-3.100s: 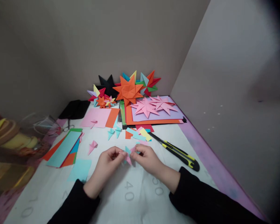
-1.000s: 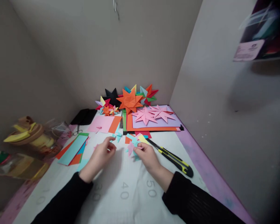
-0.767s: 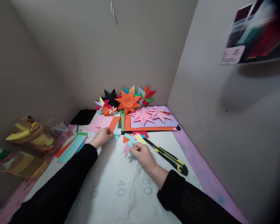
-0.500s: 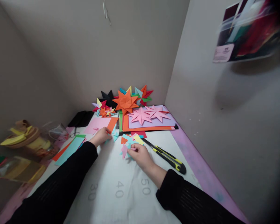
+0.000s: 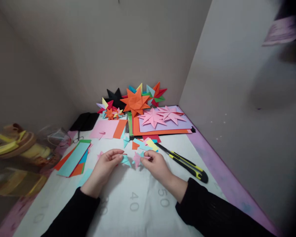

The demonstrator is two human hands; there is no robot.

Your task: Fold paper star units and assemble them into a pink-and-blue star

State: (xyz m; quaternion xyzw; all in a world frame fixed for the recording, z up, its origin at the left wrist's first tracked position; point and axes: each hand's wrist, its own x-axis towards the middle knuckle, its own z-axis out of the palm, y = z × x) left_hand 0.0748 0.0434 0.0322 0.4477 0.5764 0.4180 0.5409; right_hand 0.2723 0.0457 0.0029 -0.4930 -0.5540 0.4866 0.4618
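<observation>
Between the fingertips of my left hand [image 5: 111, 160] is a small light-blue folded paper piece [image 5: 125, 161]. My right hand [image 5: 155, 163] pinches a small pink and light-blue folded paper piece [image 5: 137, 160], its points facing the left one. The two pieces are close together but apart, held above the white mat [image 5: 128, 217]. Another light-blue folded piece [image 5: 126, 141] lies just beyond my left fingertips. A bit of pink folded paper [image 5: 100, 154] shows behind my left hand, mostly hidden.
Loose paper strips [image 5: 140, 144] lie beyond my right hand, beside a black and yellow box cutter [image 5: 185, 163]. Coloured paper [image 5: 75, 158] is stacked at left, near jars [image 5: 34, 151]. Folded paper stars [image 5: 135, 101] stand at the back; pink stars [image 5: 153, 118] lie on paper sheets.
My left hand has come back toward me from beside the pink sheet, now holding the light-blue folded piece near my right hand. The view has shifted slightly.
</observation>
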